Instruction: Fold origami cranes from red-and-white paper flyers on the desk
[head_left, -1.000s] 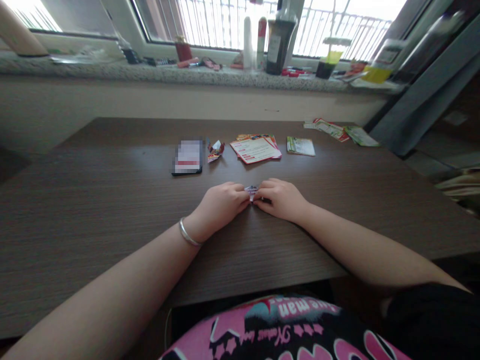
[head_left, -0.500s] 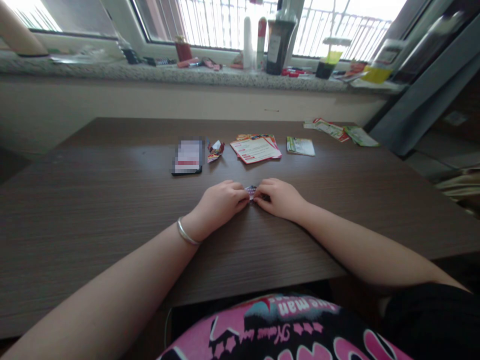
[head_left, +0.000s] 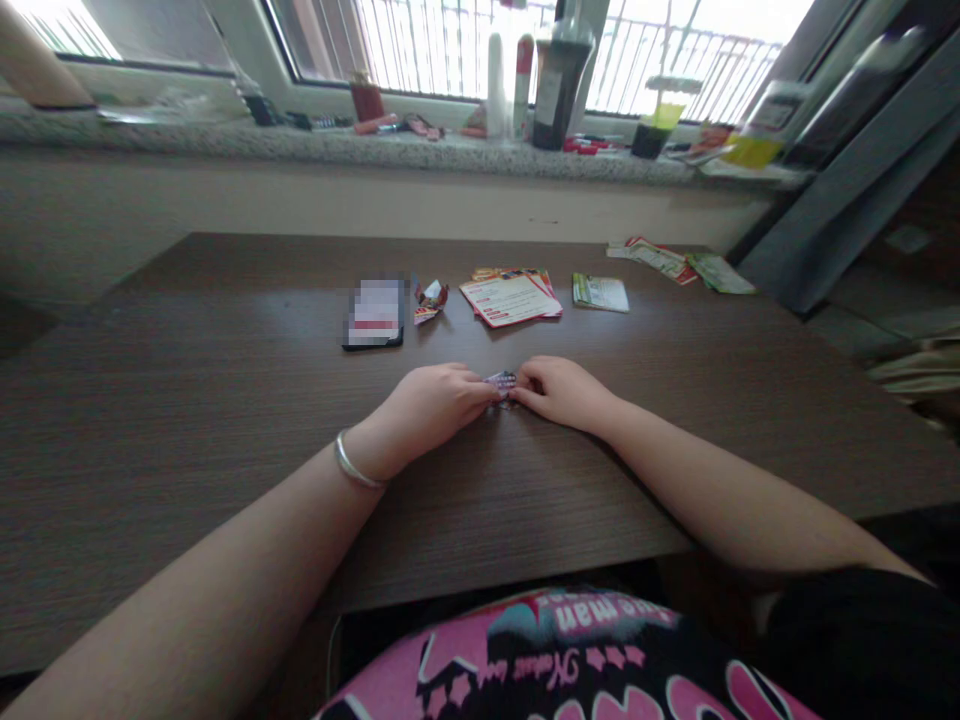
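A small folded piece of printed paper (head_left: 501, 381) lies on the dark wooden table (head_left: 187, 400) between my two hands. My left hand (head_left: 435, 405), with a silver bracelet on its wrist, pinches the paper's left side with curled fingers. From the right, my right hand (head_left: 562, 392) pinches the other side, fingers also curled. Most of the paper is hidden under my fingertips.
Beyond my hands lie a phone (head_left: 374, 313), a folded paper shape (head_left: 430, 300), a stack of red and white leaflets (head_left: 510, 297), a green leaflet (head_left: 601, 292) and more leaflets (head_left: 679, 262) at the far right. Bottles and clutter line the windowsill (head_left: 420, 150).
Both hands have shifted slightly away from me on the table with the paper still pinched between them. The paper shows a little more between the fingertips.
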